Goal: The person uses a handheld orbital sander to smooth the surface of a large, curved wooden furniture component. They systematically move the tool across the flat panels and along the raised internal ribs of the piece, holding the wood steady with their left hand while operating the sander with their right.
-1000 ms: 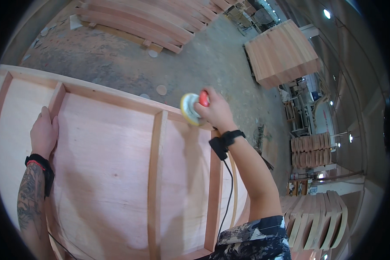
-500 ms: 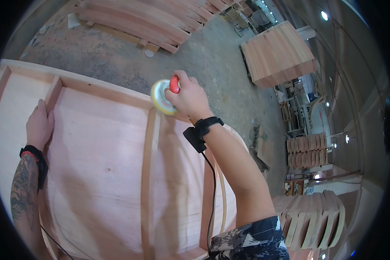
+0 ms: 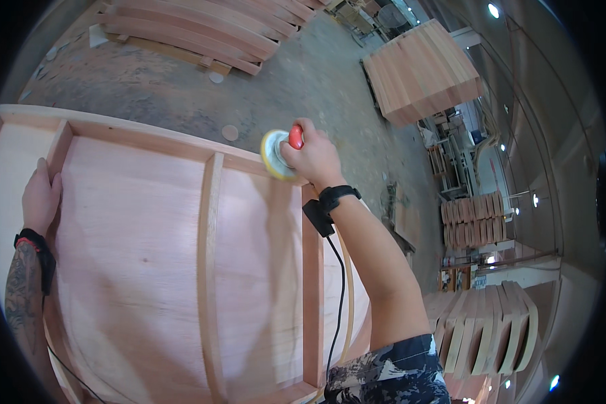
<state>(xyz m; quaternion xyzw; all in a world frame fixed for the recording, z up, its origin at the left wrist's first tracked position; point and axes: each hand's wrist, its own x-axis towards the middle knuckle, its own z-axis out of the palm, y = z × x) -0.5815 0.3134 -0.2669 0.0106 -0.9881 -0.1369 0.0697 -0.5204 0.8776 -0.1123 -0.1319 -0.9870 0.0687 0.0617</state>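
My right hand (image 3: 314, 160) is wrapped round a red-topped disc sander (image 3: 296, 137). Its round pad, pale with a yellow rim, is tilted against the far edge of a large shallow wooden frame (image 3: 161, 143). The frame has a pale plywood panel (image 3: 138, 249) and upright cross rails, one of them a middle rail (image 3: 207, 269). My left hand (image 3: 42, 202) grips a cross rail (image 3: 58, 149) near the frame's left end, fingers pointing away from me. Both wrists wear black straps; a black box (image 3: 318, 217) hangs at the right one.
Beyond the frame, stacked curved wooden parts (image 3: 195, 34) lie on the concrete floor (image 3: 303, 81). A block of stacked boards (image 3: 421, 74) stands at far right, with more curved pieces (image 3: 488, 330) nearer. A black cable (image 3: 341, 276) and a tan hose (image 3: 350, 289) run beside my right forearm.
The sander and my right hand have moved right along the frame's far edge. My view has shifted, so the frame sits further left; my left hand stays on its rail.
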